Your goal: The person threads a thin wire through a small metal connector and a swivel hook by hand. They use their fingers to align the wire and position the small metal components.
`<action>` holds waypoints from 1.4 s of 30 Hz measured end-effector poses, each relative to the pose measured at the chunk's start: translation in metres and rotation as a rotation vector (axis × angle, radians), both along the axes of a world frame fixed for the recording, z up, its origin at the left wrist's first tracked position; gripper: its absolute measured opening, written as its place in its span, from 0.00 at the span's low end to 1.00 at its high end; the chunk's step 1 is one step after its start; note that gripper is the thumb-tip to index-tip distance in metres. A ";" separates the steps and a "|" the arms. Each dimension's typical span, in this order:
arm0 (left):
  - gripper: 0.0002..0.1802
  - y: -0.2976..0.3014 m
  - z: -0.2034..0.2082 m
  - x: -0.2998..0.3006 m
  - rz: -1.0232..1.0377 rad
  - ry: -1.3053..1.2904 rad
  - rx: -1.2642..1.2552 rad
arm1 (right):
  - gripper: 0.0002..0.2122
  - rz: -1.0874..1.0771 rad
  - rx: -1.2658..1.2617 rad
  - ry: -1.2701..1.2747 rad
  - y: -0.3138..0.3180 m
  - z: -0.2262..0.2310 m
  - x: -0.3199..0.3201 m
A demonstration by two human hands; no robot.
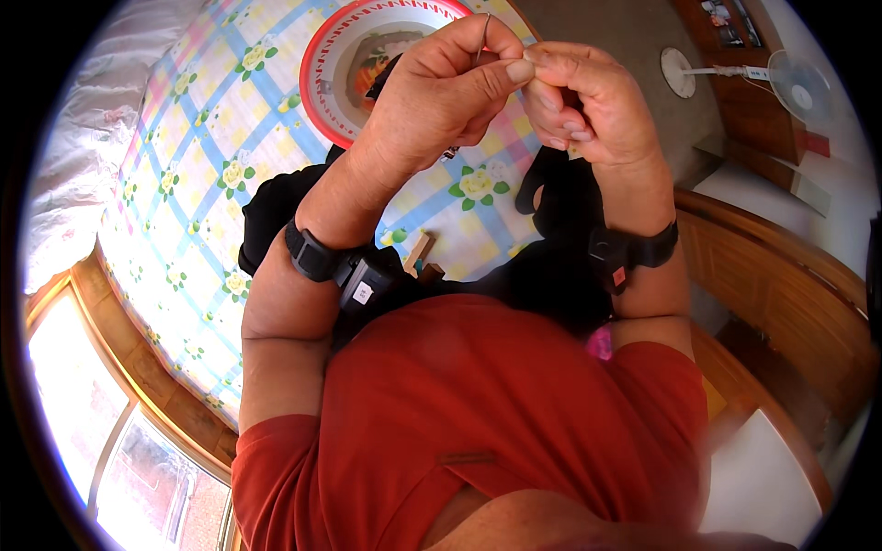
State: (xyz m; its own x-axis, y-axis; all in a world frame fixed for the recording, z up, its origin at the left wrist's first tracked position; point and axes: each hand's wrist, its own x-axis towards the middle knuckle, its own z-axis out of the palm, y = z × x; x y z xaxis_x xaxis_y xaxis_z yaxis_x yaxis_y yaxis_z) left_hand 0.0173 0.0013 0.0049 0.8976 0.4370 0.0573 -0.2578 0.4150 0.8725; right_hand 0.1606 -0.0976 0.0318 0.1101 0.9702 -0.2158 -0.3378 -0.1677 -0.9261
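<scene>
My left hand and my right hand are raised in front of me, fingertips meeting. A thin, slightly curved needle stands up from the closed fingers of my left hand. Thumb and forefinger of my right hand pinch right beside the left thumb tip; whatever lies between them is too small to make out. The other right fingers are curled in. Below my hands, a small light-brown block lies on the flowered cloth, close to my body. Black fabric spreads around my legs.
A white basin with a red rim sits beyond my left hand, partly hidden by it. At the right stand a white fan and wooden furniture. A window is at lower left, and pale crumpled cloth hangs along the left edge.
</scene>
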 end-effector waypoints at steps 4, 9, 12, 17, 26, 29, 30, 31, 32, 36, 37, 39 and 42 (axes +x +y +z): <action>0.03 0.002 0.001 0.000 -0.012 -0.004 0.000 | 0.16 0.011 0.006 -0.003 0.000 -0.002 0.000; 0.04 0.001 0.004 -0.002 0.021 0.009 0.003 | 0.17 0.015 -0.016 -0.033 0.001 -0.002 0.000; 0.04 0.001 0.004 -0.001 0.020 -0.006 -0.016 | 0.17 0.008 -0.020 -0.043 0.001 -0.001 -0.001; 0.04 0.002 0.005 -0.002 0.006 -0.009 -0.061 | 0.17 0.001 -0.003 -0.046 0.001 0.000 -0.002; 0.03 0.004 0.002 -0.002 -0.033 -0.040 -0.152 | 0.17 0.016 0.013 -0.032 0.002 -0.001 -0.002; 0.03 0.004 0.000 -0.001 -0.019 -0.034 -0.124 | 0.17 -0.001 -0.001 -0.032 0.002 0.001 -0.003; 0.03 0.004 0.000 -0.001 -0.009 -0.025 -0.112 | 0.17 -0.013 -0.006 -0.031 0.002 0.003 -0.005; 0.03 0.004 0.001 -0.001 -0.003 -0.016 -0.108 | 0.17 -0.026 -0.011 -0.030 0.002 0.005 -0.006; 0.03 0.004 0.002 -0.001 0.004 -0.007 -0.104 | 0.17 -0.031 -0.017 -0.028 0.002 0.006 -0.007; 0.04 0.003 0.002 -0.002 -0.006 -0.044 -0.094 | 0.17 -0.013 -0.020 -0.081 0.004 0.007 -0.006; 0.04 0.004 0.002 -0.003 -0.017 -0.045 -0.100 | 0.16 0.002 -0.016 -0.109 0.004 0.007 -0.005; 0.04 0.006 0.002 -0.004 -0.038 -0.048 -0.113 | 0.15 0.004 0.008 -0.196 0.003 0.004 -0.002; 0.05 0.001 0.008 -0.002 0.081 0.130 0.157 | 0.14 -0.047 -0.020 -0.288 0.003 0.008 -0.007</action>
State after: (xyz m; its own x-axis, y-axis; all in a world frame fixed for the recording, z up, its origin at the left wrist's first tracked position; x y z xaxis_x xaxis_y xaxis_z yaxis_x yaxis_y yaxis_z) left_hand 0.0155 0.0026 0.0130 0.8644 0.5025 0.0160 -0.1654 0.2543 0.9529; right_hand 0.1540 -0.0942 0.0394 0.2139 0.9586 -0.1879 -0.0692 -0.1770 -0.9818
